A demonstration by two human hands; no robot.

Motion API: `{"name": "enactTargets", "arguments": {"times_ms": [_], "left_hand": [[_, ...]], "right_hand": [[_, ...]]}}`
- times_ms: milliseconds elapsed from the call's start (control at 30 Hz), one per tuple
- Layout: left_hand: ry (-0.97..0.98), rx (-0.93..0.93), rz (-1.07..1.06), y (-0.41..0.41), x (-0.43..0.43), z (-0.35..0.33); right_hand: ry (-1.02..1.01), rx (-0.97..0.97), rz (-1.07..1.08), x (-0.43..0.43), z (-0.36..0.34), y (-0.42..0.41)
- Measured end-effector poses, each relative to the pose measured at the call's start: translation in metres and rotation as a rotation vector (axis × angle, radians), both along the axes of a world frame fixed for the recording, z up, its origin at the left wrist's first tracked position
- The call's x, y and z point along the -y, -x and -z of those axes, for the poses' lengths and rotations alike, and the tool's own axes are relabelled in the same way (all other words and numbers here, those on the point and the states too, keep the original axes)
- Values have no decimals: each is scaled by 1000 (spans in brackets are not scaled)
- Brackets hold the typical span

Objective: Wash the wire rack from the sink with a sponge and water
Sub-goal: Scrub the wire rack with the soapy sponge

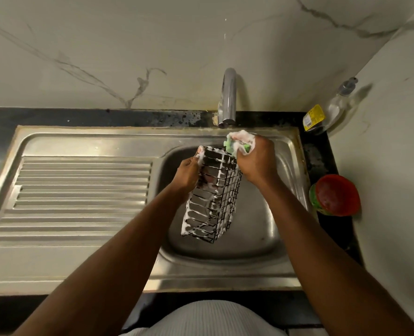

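A black wire rack (213,197), streaked with white foam, hangs tilted over the steel sink basin (259,229). My left hand (187,174) grips the rack's upper left edge. My right hand (255,160) holds a foamy green sponge (237,143) against the rack's upper right corner, just below the tap. The chrome tap (227,98) stands behind the basin; I see no water stream from it.
The ribbed steel drainboard (80,195) lies left of the basin. A clear soap bottle with a yellow label (327,112) lies in the back right corner. A red-lidded round tub (335,195) sits on the black counter to the right. Marble walls rise behind and right.
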State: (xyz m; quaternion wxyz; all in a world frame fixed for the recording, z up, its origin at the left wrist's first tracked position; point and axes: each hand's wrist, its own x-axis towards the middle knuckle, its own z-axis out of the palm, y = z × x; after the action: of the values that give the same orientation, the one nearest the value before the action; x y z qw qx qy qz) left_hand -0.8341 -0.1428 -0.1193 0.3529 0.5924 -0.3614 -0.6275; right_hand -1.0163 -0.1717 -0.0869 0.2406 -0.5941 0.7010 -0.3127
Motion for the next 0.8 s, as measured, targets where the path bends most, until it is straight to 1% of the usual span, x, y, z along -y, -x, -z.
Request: {"name": "enactTargets", "arguments": {"times_ms": [67, 167, 233, 333, 500, 600, 667, 733, 800], "left_hand": [[24, 47, 23, 5, -2, 4], [14, 41, 12, 10, -5, 10], [9, 62, -6, 11, -9, 14], [-7, 78, -45, 5, -10, 15], [-73, -28, -127, 3, -3, 14], [-168, -180, -212, 16, -5, 7], [-236, -250, -281, 19, -1, 4], [-286, -255, -300, 17, -2, 2], [-327, -250, -318, 14, -7, 3]], "right_hand": [[0, -81, -85, -3, -2, -11], [14, -295, -352, -11, 11, -28], [7, -344, -373, -11, 9, -29], [12, -362, -404, -6, 4, -24], [140, -405, -395, -12, 16, -26], [166, -371, -470, -31, 26, -42], [131, -331, -549, -54, 36, -52], [134, -269, -573, -77, 51, -53], [125, -259, -596, -91, 63, -44]]}}
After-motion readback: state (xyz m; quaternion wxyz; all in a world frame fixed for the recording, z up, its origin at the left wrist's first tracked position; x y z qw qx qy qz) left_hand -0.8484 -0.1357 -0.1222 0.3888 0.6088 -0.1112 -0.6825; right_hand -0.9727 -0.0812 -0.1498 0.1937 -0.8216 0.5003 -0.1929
